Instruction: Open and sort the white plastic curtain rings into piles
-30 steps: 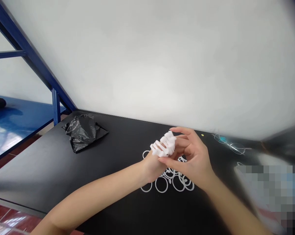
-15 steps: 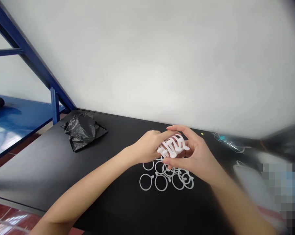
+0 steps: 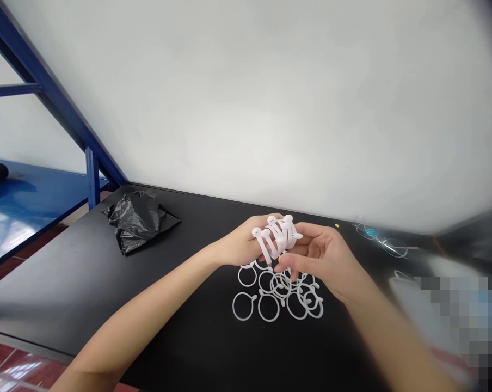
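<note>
Several white plastic curtain rings (image 3: 279, 239), each with a small round tab, sit in a row around the fingers of my left hand (image 3: 246, 237). Their tabs stick up and outward, and the rings hide most of those fingers. From the right, my right hand (image 3: 325, 253) reaches in with bent fingers and thumb, closed about the far end of the row. Below both hands, more loose white rings (image 3: 268, 306) lie on the black table, some overlapping, partly covered by my right thumb and fingers.
A crumpled black plastic bag (image 3: 137, 218) lies on the black table (image 3: 197, 218) at the left. Eyeglasses (image 3: 387, 245) rest at the right, near a whitish, blurred item (image 3: 417, 310). Behind the table stands a pale wall (image 3: 250, 109). A blue metal frame (image 3: 66, 109) rises at the left.
My left hand has turned, so the ring tabs that pointed down toward me now point up. My right fingers have come down from over the rings to their right end.
</note>
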The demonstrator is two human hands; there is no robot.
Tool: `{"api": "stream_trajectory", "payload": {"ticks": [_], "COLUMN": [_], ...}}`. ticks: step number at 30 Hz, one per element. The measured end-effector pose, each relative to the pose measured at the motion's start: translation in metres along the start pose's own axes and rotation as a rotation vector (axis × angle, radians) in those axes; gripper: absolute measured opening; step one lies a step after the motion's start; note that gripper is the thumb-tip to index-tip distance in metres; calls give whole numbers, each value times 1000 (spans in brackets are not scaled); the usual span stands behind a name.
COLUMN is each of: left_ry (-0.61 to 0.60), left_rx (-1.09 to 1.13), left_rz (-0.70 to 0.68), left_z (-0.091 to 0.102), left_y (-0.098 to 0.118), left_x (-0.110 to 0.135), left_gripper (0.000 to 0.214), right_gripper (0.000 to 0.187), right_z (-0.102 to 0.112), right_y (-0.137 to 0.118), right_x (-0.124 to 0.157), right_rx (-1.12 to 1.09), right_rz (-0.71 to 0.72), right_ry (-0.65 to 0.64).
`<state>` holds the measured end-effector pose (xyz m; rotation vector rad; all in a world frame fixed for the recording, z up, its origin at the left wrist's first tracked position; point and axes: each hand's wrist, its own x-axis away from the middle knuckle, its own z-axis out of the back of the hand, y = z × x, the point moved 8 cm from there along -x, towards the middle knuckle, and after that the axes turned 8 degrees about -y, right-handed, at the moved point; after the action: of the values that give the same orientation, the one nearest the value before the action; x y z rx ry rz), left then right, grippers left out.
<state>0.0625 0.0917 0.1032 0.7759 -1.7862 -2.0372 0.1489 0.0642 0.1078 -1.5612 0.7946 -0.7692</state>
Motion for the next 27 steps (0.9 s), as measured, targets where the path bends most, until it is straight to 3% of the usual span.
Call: {"api": "stream_trajectory", "payload": {"ticks": [5, 10, 14, 21, 27], "left_ry": [-108, -105, -115, -172, -148], "left_rx": [-143, -501, -813, -775, -891], "left_rz": [21, 80, 66, 42, 23], "left_z": [-9, -10, -13, -18, -15], "left_y": [4, 9, 16, 17, 21], "left_x": [0, 1, 2, 4, 5], "left_gripper": [19, 32, 48, 43, 47], "right_gripper": [15, 34, 37, 40, 53], "right_z": [-15, -17, -17, -29, -24], "right_y": [13, 20, 24, 18, 24], "right_x": [-4, -6, -7, -1, -3], "right_rx": [-56, -75, -72, -181, -216], "right_rz": [-76, -111, -132, -153, -198], "right_ry": [-169, -187, -195, -486, -394]}}
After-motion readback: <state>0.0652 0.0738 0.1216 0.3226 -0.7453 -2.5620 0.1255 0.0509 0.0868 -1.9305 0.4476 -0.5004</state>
